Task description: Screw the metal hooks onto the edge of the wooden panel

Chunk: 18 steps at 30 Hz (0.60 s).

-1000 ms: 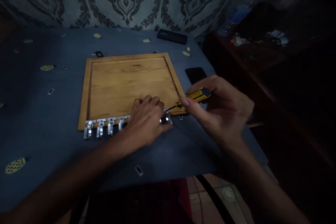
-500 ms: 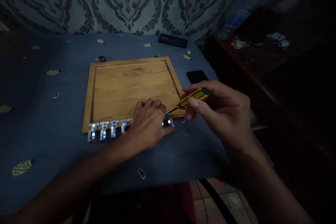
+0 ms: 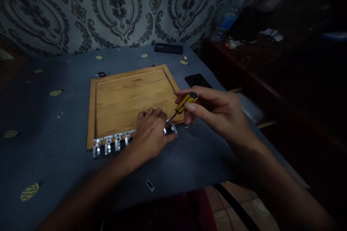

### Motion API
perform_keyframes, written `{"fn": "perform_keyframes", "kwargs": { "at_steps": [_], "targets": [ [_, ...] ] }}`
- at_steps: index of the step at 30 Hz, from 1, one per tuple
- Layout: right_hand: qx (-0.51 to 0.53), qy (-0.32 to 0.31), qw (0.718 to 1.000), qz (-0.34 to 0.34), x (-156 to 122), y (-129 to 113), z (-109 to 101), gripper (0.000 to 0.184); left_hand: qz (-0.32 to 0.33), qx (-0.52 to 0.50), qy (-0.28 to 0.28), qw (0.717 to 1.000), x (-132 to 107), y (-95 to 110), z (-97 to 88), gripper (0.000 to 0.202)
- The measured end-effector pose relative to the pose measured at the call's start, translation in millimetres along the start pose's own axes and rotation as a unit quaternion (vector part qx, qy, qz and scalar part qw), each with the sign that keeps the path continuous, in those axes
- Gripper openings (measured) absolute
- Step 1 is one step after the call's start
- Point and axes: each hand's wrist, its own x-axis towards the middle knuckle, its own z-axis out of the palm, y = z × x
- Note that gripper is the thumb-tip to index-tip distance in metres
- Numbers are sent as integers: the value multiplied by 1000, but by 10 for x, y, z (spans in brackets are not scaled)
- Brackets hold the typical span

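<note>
A wooden board (image 3: 130,95) with a raised rim lies on a blue cloth-covered table (image 3: 48,151). Several metal hooks (image 3: 108,144) are fixed in a row along its near edge. My left hand (image 3: 151,133) rests curled on that edge and pinches the rightmost metal hook (image 3: 169,130) against the board. My right hand (image 3: 217,112) grips a yellow-and-black screwdriver (image 3: 182,105), whose tip points down-left into that hook beside my left fingers.
A dark phone (image 3: 197,80) lies right of the board, a black box (image 3: 168,48) at the far edge by the patterned wall. Small metal pieces (image 3: 149,185) and yellow dots (image 3: 29,192) are scattered on the cloth. A dark cluttered shelf (image 3: 257,54) stands to the right.
The view tilted up and shifted, so the board sits lower in frame. My right hand has tipped the screwdriver steeper and brought it closer to the board; the left hand stays on the hook.
</note>
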Motion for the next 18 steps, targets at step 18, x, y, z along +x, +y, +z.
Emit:
{"fn": "perform_keyframes", "kwargs": {
  "at_steps": [18],
  "targets": [
    [-128,181,969,-112,-57,94,133,33,0,3,-6,1000,-5,5,-30,35]
  ]
}}
